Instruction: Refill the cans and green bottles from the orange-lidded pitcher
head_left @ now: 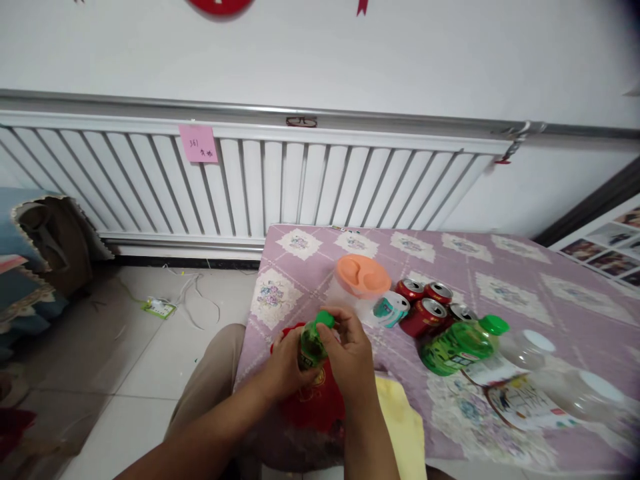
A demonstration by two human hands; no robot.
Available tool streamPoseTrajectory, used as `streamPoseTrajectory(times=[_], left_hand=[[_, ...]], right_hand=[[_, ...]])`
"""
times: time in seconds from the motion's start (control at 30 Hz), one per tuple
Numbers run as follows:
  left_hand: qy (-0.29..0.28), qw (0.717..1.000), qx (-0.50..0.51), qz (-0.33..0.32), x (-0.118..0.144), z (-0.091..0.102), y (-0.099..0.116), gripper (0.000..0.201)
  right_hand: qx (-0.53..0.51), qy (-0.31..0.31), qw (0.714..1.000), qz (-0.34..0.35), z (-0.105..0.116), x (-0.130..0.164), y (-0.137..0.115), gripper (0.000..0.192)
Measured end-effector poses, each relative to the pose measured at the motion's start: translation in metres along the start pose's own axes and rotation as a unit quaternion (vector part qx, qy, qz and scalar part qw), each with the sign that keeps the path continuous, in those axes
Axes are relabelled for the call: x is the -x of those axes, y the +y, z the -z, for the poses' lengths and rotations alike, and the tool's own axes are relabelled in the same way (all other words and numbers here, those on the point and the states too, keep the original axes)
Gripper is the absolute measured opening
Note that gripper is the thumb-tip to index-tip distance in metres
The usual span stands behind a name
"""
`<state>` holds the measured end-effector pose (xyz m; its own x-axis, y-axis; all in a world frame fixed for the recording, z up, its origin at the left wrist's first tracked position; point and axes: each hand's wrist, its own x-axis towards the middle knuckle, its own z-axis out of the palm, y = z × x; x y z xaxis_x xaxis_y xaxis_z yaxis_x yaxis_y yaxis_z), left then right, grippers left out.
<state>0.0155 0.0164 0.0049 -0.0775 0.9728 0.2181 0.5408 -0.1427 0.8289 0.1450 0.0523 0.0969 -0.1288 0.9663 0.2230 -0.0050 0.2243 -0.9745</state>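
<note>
A small green plastic bottle with a bright green cap stands between my hands, above a red cloth or bag at the table's near left corner. My left hand is wrapped round the bottle's body. The fingers of my right hand are closed on the green cap at its top. Just beyond the hands is a pale container with an orange lid. A yellow cloth lies by my right forearm.
Right of the container are a teal can, several red cans, a larger green bottle and two clear bottles with white caps. A white radiator runs behind the table. A power strip lies on the floor.
</note>
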Motion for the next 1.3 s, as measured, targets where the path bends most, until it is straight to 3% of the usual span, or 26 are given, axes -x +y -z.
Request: streamPoseTrajectory(times=[0.43, 0.6, 0.73, 0.87, 1.03, 1.17, 1.3], left_hand=[[-0.007, 1.0, 0.016, -0.005, 0.001, 0.0, -0.004, 0.073], [0.007, 1.0, -0.002, -0.005, 0.002, -0.001, -0.005, 0.07], [0.001, 1.0, -0.006, -0.004, 0.003, 0.0, -0.001, 0.065], [-0.006, 1.0, -0.005, -0.006, 0.003, 0.003, 0.003, 0.061], [-0.003, 1.0, 0.004, -0.019, 0.003, 0.0, 0.0, 0.062], [0.006, 1.0, 0.001, -0.028, 0.002, -0.006, -0.009, 0.071], [0.017, 0.999, -0.007, -0.03, 0.002, -0.01, -0.016, 0.073]], right_hand=[[-0.016, 0.018, 1.0, -0.015, -0.003, 0.005, 0.016, 0.034], [0.091, 0.025, 0.995, 0.014, 0.0, 0.006, 0.009, 0.03], [0.183, 0.084, 0.978, 0.052, -0.005, 0.007, 0.001, 0.025], [0.183, 0.117, 0.976, 0.019, -0.014, 0.009, 0.0, 0.034], [0.135, 0.068, 0.989, -0.01, -0.012, 0.012, -0.001, 0.057], [0.111, -0.002, 0.994, 0.018, -0.005, 0.011, -0.001, 0.042], [0.097, 0.016, 0.995, -0.02, -0.007, 0.009, -0.003, 0.034]])
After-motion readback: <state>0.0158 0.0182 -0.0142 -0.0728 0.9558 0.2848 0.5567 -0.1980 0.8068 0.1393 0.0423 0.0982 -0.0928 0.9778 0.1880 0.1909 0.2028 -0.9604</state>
